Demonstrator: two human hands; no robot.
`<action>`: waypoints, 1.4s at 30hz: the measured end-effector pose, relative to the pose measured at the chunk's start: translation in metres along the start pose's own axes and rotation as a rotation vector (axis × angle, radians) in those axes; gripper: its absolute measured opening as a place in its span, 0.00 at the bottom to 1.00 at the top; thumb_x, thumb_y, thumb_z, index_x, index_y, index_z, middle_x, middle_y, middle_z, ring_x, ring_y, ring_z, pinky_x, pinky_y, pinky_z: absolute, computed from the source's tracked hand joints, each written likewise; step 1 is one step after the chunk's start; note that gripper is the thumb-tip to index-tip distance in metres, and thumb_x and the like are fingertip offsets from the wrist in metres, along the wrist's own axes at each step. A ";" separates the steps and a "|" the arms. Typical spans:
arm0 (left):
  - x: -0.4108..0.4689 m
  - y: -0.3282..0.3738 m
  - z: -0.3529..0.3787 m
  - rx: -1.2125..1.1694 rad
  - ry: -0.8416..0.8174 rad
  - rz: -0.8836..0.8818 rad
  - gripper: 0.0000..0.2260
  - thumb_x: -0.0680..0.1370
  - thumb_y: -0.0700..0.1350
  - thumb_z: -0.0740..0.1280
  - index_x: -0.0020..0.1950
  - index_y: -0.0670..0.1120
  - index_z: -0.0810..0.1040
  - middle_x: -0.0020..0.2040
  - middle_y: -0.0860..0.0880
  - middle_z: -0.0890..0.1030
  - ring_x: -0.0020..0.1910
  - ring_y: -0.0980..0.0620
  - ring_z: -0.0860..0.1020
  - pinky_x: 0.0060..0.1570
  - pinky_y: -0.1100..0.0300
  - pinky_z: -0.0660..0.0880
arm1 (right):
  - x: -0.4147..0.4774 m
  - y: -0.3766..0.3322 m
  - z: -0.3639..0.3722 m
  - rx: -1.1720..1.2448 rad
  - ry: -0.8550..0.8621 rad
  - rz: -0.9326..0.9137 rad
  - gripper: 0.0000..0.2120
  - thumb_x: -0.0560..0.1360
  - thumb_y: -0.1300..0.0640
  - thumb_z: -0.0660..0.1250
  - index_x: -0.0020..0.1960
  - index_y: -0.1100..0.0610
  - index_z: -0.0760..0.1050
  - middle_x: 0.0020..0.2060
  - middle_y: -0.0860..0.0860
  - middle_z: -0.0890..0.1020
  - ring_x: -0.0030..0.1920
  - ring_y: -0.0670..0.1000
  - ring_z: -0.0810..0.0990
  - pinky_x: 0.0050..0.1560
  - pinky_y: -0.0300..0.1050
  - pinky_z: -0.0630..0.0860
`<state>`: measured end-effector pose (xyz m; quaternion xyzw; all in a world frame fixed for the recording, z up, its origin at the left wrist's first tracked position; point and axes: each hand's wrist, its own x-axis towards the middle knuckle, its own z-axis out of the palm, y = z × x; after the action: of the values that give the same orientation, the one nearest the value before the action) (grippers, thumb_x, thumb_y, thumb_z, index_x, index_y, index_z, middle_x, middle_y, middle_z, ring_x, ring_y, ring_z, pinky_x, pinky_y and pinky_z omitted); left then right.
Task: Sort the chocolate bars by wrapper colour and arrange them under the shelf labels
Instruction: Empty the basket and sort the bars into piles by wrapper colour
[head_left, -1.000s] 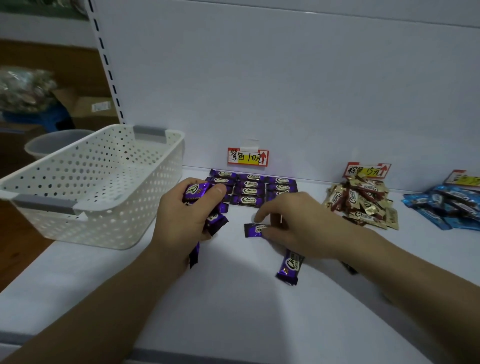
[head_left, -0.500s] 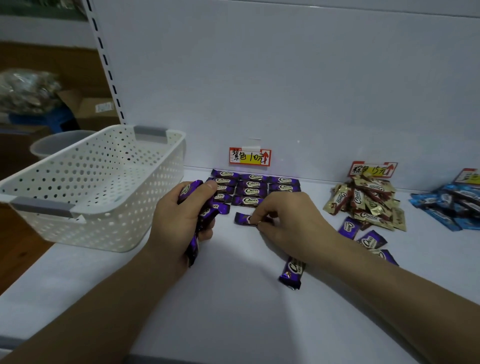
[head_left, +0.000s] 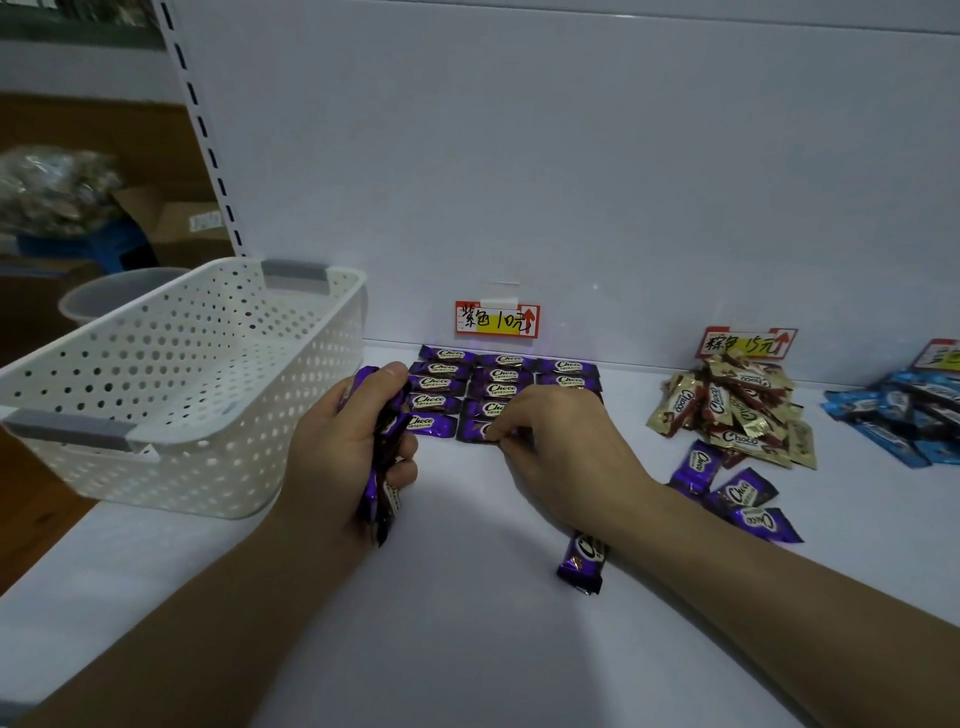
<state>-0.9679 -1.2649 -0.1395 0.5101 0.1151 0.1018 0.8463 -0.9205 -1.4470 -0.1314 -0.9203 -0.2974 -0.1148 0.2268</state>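
The right hand (head_left: 561, 447), pinching a purple bar (head_left: 475, 430), may skew the laid purple rows (head_left: 441, 384); the left hand (head_left: 337, 447) clutches a spare bundle (head_left: 375, 501).

The light is dim and cool, with a bluish cast over the white shelf (head_left: 467, 649). Soft, broad shadows pool beneath my forearms (head_left: 727, 597). Wide-angle distortion bends the slotted upright (head_left: 208, 156) at left; the background there is blurred.

Shows a plain white back panel (head_left: 571, 156) rising behind a white shelf board (head_left: 467, 649), with a slotted upright (head_left: 200, 124) along its left edge. Beyond that, to the left: brown wooden wall (head_left: 98, 130), cardboard box (head_left: 182, 223), clear stuffed bag (head_left: 52, 187), grey bucket (head_left: 104, 301), wooden floor (head_left: 36, 525) below. Dim, even light.
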 end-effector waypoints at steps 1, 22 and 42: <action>0.000 0.000 0.000 -0.001 0.000 0.002 0.10 0.78 0.48 0.70 0.43 0.46 0.71 0.38 0.45 0.70 0.28 0.51 0.68 0.22 0.63 0.61 | 0.000 0.000 0.000 0.005 0.002 -0.002 0.10 0.77 0.62 0.69 0.54 0.53 0.86 0.50 0.48 0.86 0.51 0.49 0.82 0.57 0.44 0.78; -0.007 0.014 0.004 -0.103 0.076 0.028 0.09 0.79 0.49 0.69 0.44 0.49 0.71 0.33 0.51 0.70 0.26 0.54 0.69 0.21 0.63 0.61 | 0.039 -0.034 -0.001 -0.064 -0.104 -0.189 0.09 0.78 0.50 0.66 0.47 0.54 0.82 0.42 0.51 0.82 0.44 0.55 0.79 0.44 0.51 0.77; -0.011 0.020 0.004 -0.183 -0.046 0.078 0.09 0.81 0.50 0.65 0.46 0.48 0.69 0.33 0.51 0.70 0.25 0.56 0.69 0.20 0.64 0.63 | 0.057 -0.029 0.022 0.068 -0.061 -0.151 0.06 0.76 0.56 0.68 0.46 0.54 0.84 0.40 0.48 0.85 0.41 0.49 0.81 0.45 0.50 0.78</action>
<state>-0.9786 -1.2624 -0.1183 0.4368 0.0661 0.1331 0.8872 -0.8908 -1.3871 -0.1203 -0.8901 -0.3764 -0.0934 0.2394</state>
